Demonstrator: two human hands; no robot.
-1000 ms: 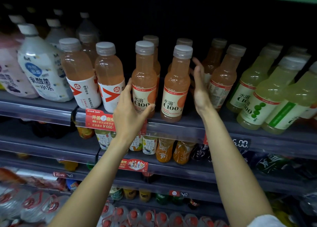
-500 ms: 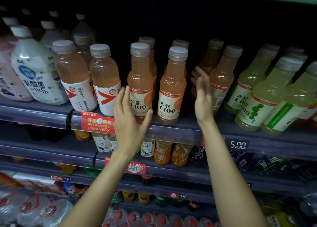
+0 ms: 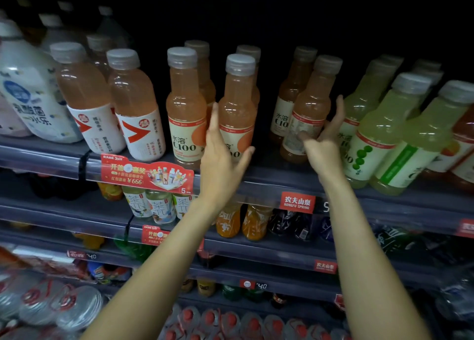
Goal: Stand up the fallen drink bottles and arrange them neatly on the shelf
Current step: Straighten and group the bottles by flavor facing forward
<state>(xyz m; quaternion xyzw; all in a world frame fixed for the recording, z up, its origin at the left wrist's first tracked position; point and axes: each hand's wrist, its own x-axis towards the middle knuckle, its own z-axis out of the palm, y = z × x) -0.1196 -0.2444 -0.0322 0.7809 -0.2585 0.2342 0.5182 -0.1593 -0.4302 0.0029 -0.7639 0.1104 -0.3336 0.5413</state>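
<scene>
Two orange C100 bottles stand upright on the top shelf [image 3: 269, 183], one on the left [image 3: 186, 103] and one on the right [image 3: 238, 96]. My left hand [image 3: 220, 160] is spread with straight fingers in front of the right one, its thumb against the label. To the right, two more orange bottles lean leftward, a rear one [image 3: 289, 96] and a front one [image 3: 311, 101]. My right hand [image 3: 323, 147] is raised beside the front leaning bottle, fingers straight along its right side and thumb touching its label. Neither hand holds anything.
Green C100 bottles [image 3: 384, 124] lean together at the right, close to my right hand. Two pink bottles with white-and-red labels [image 3: 133, 101] tilt at the left, next to a large white bottle [image 3: 28, 90]. Lower shelves hold tea, orange drinks and water jugs.
My left hand slid right from the first upright C100 bottle to the second. My right hand moved right and reached the leaning orange bottle. The view came closer.
</scene>
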